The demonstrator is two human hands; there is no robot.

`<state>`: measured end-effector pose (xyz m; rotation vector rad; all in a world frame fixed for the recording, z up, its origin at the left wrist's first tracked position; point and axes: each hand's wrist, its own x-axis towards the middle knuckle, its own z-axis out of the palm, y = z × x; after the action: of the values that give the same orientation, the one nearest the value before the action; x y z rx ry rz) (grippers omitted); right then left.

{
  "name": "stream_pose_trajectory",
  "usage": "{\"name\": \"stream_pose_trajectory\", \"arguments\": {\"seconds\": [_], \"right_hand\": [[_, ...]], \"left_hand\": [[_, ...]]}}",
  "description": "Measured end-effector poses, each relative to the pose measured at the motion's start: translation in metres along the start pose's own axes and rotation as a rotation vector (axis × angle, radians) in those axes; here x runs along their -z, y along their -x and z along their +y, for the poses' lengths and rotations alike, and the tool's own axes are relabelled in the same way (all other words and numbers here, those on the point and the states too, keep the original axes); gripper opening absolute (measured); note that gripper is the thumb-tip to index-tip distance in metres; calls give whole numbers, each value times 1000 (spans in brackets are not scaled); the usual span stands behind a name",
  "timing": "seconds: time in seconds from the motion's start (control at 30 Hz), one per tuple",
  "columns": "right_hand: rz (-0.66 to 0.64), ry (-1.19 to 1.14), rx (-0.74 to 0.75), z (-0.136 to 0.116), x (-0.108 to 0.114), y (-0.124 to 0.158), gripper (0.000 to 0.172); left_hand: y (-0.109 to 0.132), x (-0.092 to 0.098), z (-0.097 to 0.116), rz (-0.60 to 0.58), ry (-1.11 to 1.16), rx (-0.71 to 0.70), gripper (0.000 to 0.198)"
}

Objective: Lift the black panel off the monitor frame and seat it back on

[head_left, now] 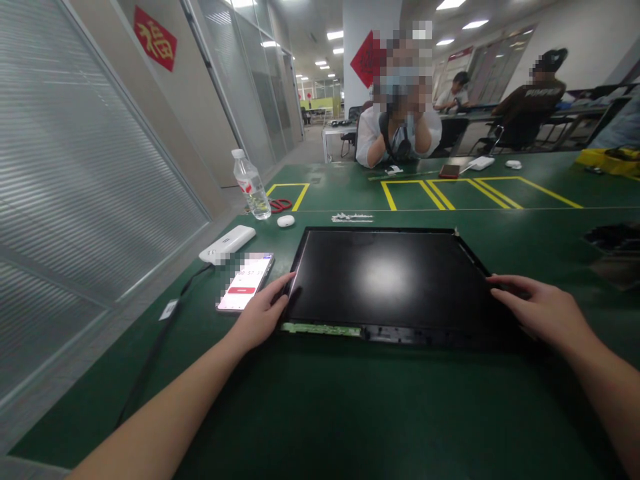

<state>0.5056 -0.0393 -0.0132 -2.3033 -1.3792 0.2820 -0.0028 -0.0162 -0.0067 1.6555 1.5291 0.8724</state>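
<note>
A black LCD screen panel (385, 280) is in front of me over the green table (350, 413), its glossy face up with a bright reflection in the middle. Along its near edge runs a green circuit strip (321, 330) on the left part, with black frame to the right of it. My left hand (263, 310) grips the panel's left edge, thumb on top. My right hand (545, 307) holds the right edge between thumb and fingers. The fingers underneath are partly hidden. Whether the panel rests fully on the table I cannot tell.
Left of the panel lie a lit phone (246, 283), a white power bank (227, 245) with a black cable, and a white earbud case (285, 221). A water bottle (251, 185) and red-handled scissors (281, 205) stand farther back. A person (397, 127) sits opposite.
</note>
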Motion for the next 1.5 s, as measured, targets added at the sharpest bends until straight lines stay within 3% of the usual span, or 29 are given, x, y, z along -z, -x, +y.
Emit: {"name": "stream_pose_trajectory", "arguments": {"seconds": [0.23, 0.47, 0.77, 1.07, 1.33, 1.5], "right_hand": [[-3, -7, -14, -2, 0, 0, 56], [-16, 39, 3, 1, 0, -2, 53], [7, 29, -14, -2, -1, 0, 56], [20, -2, 67, 7, -4, -3, 50], [-1, -32, 116, 17, -9, -10, 47], [41, -37, 140, 21, -16, -11, 48]], "left_hand": [[7, -11, 26, 109, 638, 251, 54], [9, -17, 42, 241, 824, 389, 42], [7, -19, 47, 213, 857, 520, 49], [8, -14, 38, 75, 849, 499, 73], [11, -9, 46, 21, 755, 520, 51], [11, -4, 48, -8, 719, 442, 42]]}}
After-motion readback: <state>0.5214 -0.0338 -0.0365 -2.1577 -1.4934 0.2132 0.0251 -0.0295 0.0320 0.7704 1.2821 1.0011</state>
